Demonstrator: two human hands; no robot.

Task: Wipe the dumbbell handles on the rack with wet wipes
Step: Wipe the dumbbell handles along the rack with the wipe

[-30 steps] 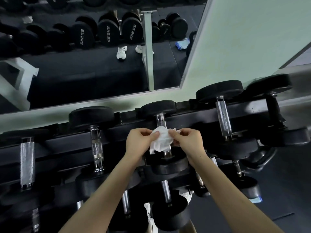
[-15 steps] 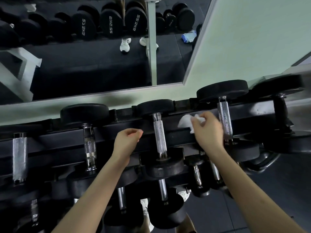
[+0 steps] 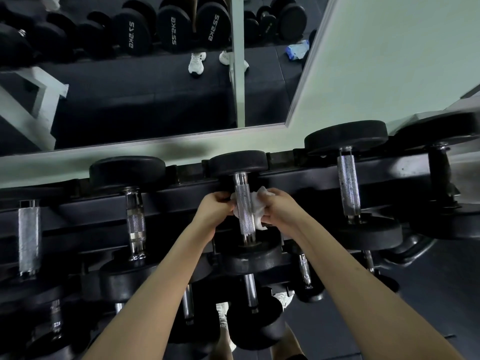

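Head view looks down on both of my hands at the middle dumbbell handle (image 3: 243, 203) on the rack (image 3: 298, 179). My left grip (image 3: 214, 210) is curled, pinching the wet wipe (image 3: 257, 216) at the handle's left side. My right grip (image 3: 281, 207) holds the bunched white part on the handle's right side. Between my two grips the wipe passes beneath the knurled bar, touching it. Another handle (image 3: 348, 185) lies well to the right of my right grip, and one more (image 3: 135, 219) lies to the left of my left grip.
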